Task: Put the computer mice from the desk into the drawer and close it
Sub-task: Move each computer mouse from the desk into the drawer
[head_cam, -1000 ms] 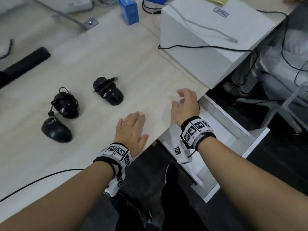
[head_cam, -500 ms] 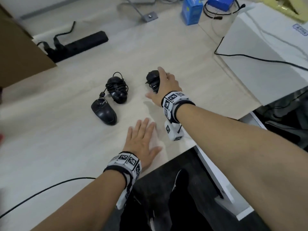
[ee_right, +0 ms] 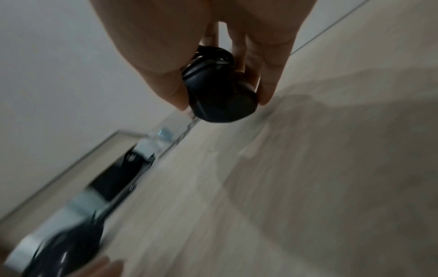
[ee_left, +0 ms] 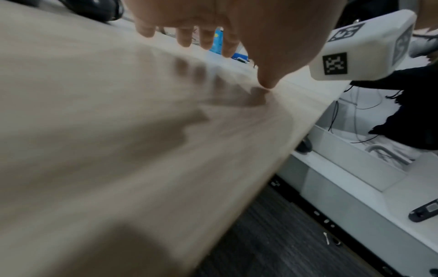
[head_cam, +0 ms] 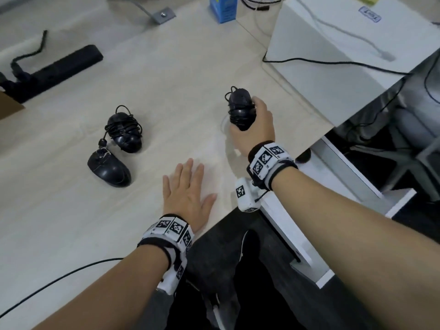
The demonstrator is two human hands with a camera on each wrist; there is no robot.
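Right hand [head_cam: 256, 126]: I gripped one corded mouse [head_cam: 240, 108] for the drawer [head_cam: 352, 172]; left hand [head_cam: 188, 196] lay flat, steadying, on worktop [head_cam: 71, 210].

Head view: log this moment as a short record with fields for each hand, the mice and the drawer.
right hand: grips one black mouse with its cord wound round it, raised off the desk
left hand: flat on the desk near its front edge, fingers straight, holding nothing
mice left on desk: two, a cord-wrapped mouse and a plain mouse in front of it
drawer: open, below the desk edge to the person's right
mice in drawer: cannot tell
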